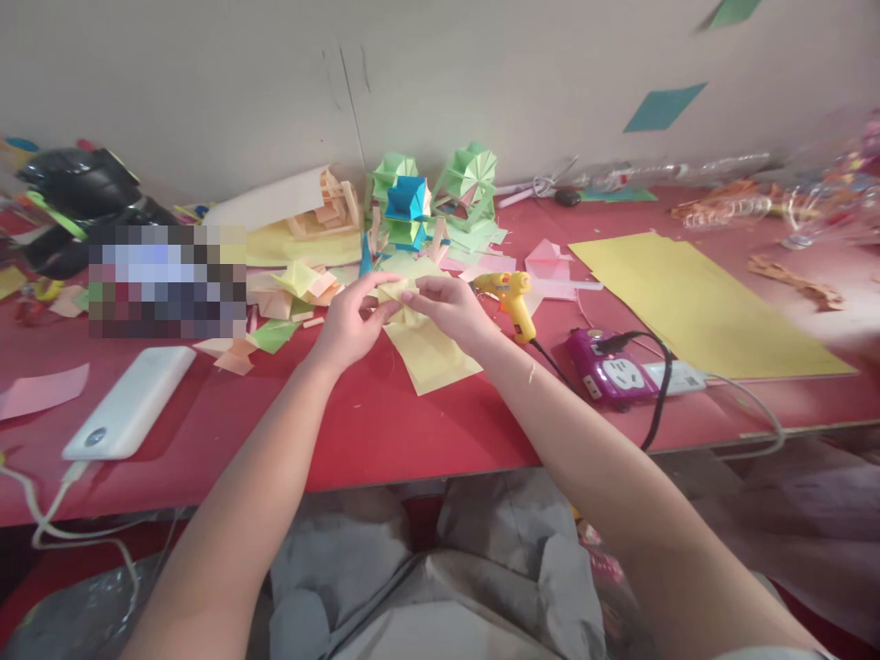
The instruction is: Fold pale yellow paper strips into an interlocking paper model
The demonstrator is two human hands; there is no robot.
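Between my two hands is a small piece of pale yellow folded paper [393,291], pinched from both sides. My left hand [356,316] has its thumb and fingers closed on the paper's left side. On the other side, my right hand [446,307] grips it with thumb and fingertips. Below them, flat yellow paper sheets [433,359] lie on the red table [412,440]. A yellow glue gun [512,298] rests just right of my right hand. Behind the hands stand a blue folded-paper piece [407,200] and green paper models [471,174].
A purple power strip [611,367] with a black cord sits to the right, beside a large yellow sheet [708,302]. At left lie a white power bank [130,403] and scattered paper pieces [279,335]. Plastic bottles [639,174] lie along the wall.
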